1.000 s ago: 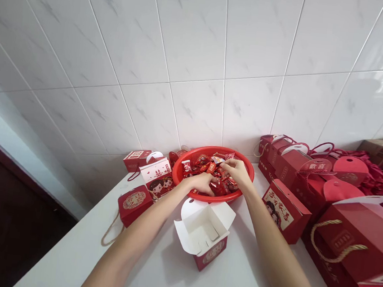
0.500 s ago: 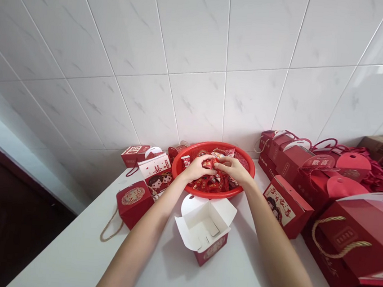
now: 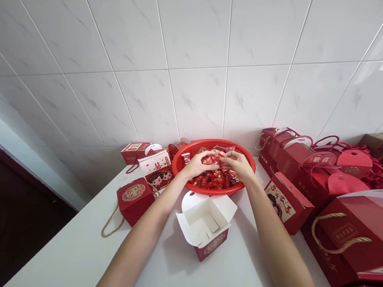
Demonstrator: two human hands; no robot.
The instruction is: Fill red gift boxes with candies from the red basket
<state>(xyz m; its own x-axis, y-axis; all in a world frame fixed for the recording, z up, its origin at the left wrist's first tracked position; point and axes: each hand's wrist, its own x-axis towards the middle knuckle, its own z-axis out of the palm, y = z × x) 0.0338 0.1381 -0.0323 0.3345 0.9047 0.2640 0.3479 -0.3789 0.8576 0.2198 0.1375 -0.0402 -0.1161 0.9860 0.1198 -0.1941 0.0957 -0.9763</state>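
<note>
A round red plastic basket (image 3: 207, 193) stands at the back of the white table, filled with small sweets in red wrappers (image 3: 213, 180). My left hand (image 3: 198, 166) and my right hand (image 3: 238, 165) meet over the basket, fingertips close together. The left hand pinches a red wrapped sweet, and the right pinches a shiny red-and-silver one. In front of the basket, below my hands, sits an open white-lined gift box (image 3: 205, 219) with its flaps spread and a red outer face. Its inside looks bare of sweets.
Red gift boxes and bags with rope handles (image 3: 345, 239) crowd the table's right side, and more boxes stand left of the basket (image 3: 134, 201). White tiles rise behind. The table's left edge (image 3: 56, 243) drops to a dark floor.
My hands have drawn closer together and risen slightly above the sweets. The view has shifted a little, and the basket and boxes sit slightly higher in the picture.
</note>
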